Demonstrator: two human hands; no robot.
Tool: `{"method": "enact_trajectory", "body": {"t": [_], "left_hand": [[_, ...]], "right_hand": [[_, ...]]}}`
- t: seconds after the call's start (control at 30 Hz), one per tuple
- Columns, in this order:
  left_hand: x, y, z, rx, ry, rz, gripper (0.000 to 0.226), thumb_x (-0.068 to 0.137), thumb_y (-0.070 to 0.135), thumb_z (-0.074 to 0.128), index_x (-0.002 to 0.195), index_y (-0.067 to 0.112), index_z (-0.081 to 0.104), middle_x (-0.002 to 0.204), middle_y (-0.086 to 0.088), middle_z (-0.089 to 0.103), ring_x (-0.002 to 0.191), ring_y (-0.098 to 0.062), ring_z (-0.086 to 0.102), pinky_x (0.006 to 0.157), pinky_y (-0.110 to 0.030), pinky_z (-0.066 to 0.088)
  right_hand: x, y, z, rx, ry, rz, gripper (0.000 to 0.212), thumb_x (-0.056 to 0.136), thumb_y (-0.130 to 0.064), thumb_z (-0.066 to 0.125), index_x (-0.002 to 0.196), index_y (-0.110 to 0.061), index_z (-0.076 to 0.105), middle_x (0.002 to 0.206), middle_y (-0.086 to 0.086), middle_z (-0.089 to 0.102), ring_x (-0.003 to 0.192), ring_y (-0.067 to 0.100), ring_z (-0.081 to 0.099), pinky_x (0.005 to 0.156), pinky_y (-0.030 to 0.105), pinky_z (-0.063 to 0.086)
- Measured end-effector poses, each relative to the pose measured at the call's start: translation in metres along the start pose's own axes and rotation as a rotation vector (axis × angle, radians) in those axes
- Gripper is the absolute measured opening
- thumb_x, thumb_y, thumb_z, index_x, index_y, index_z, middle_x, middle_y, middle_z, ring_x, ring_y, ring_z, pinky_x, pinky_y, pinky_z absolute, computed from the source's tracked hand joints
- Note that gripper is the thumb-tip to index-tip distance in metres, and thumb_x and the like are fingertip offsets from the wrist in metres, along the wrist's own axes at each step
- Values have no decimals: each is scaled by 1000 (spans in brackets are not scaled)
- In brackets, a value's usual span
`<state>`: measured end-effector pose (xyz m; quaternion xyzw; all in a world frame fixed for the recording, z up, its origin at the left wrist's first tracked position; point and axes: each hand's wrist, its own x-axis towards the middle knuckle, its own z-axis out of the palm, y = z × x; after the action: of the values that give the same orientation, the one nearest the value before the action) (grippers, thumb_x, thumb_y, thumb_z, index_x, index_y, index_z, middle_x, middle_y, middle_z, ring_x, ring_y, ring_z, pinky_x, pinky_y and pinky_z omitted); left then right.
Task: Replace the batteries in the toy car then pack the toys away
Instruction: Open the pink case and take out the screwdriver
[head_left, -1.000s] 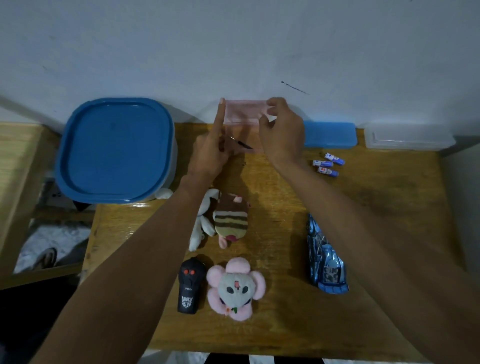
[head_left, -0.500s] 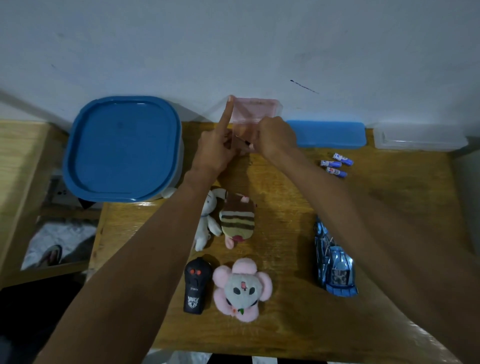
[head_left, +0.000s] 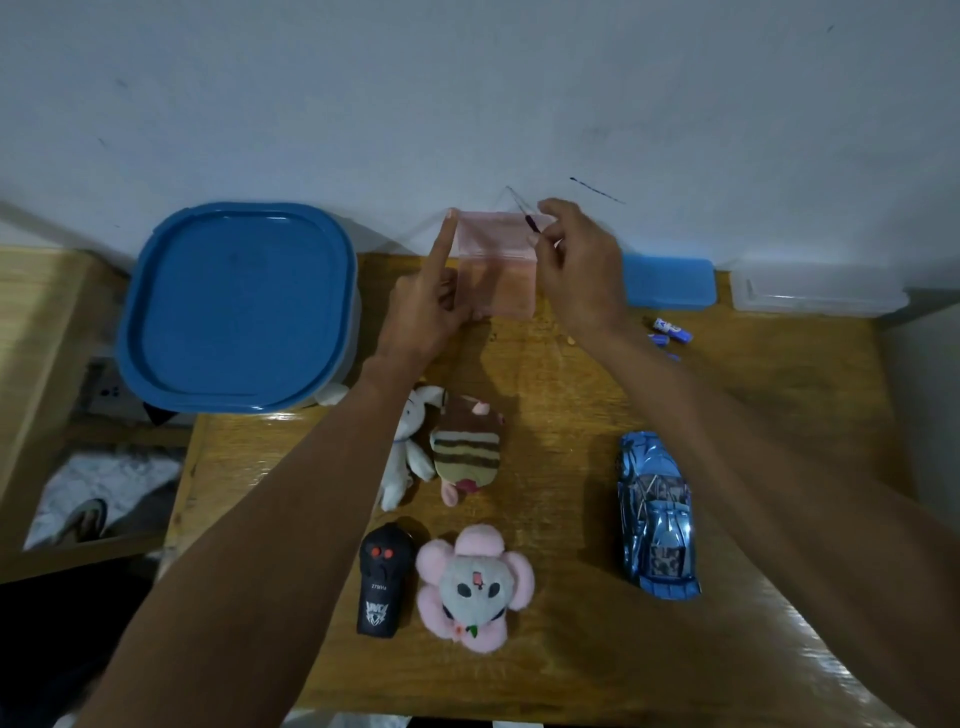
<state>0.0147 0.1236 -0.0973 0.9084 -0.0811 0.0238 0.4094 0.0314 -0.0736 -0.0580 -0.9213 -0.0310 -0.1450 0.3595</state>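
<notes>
We judge the step to be drawing the thin dark-handled screwdriver (head_left: 529, 221) out of the small translucent pink plastic pouch (head_left: 497, 265), held up at the table's far edge. Our right hand (head_left: 576, 275) pinches the tool at the pouch mouth; our left hand (head_left: 426, 306) grips the pouch's left side, forefinger straight up along it. Best we pull straight and steady the pouch. The shiny blue toy car (head_left: 657, 514) lies near right on the wooden table (head_left: 571, 649), small blue batteries (head_left: 672, 330) beyond it.
</notes>
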Motion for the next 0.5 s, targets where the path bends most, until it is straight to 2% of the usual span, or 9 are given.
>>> {"method": "enact_trajectory", "body": {"t": [0.1, 0.2, 0.3, 0.37, 0.5], "left_hand": [[0, -3, 2, 5, 26, 15, 89, 96, 24, 69, 162, 30, 9, 96, -7, 74, 83, -19, 71, 79, -43, 62], [1, -4, 3, 41, 23, 11, 88, 94, 21, 69, 161, 32, 12, 97, -9, 74, 84, -23, 72, 78, -44, 62], [1, -2, 3, 21, 20, -14, 71, 94, 16, 69, 155, 31, 37, 109, -12, 75, 97, -22, 72, 85, -43, 62], [1, 0, 3, 17, 9, -51, 54, 93, 19, 73, 144, 24, 55, 115, -11, 74, 102, -19, 72, 89, -41, 62], [1, 5, 1, 50, -29, -90, 46, 84, 12, 80, 129, 14, 68, 112, -11, 75, 100, -22, 72, 89, -44, 61]], "right_hand": [[0, 4, 2, -18, -41, -6, 33, 94, -12, 58, 127, -11, 65, 99, 7, 73, 90, 22, 66, 82, 29, 48], [-5, 3, 4, -14, -48, -5, 23, 94, -14, 62, 115, -11, 70, 97, 7, 74, 84, 19, 65, 74, 24, 46], [-17, 5, 5, -17, -69, -7, 17, 94, -20, 61, 108, -14, 69, 89, 4, 72, 78, 17, 63, 67, 28, 49], [-27, 8, 7, -30, -99, 2, 17, 95, -23, 60, 107, -14, 69, 88, 3, 71, 78, 20, 64, 66, 30, 50], [-43, 13, 17, -96, -169, 62, 20, 95, -23, 63, 112, -16, 72, 97, 5, 74, 85, 23, 68, 71, 38, 57]]}}
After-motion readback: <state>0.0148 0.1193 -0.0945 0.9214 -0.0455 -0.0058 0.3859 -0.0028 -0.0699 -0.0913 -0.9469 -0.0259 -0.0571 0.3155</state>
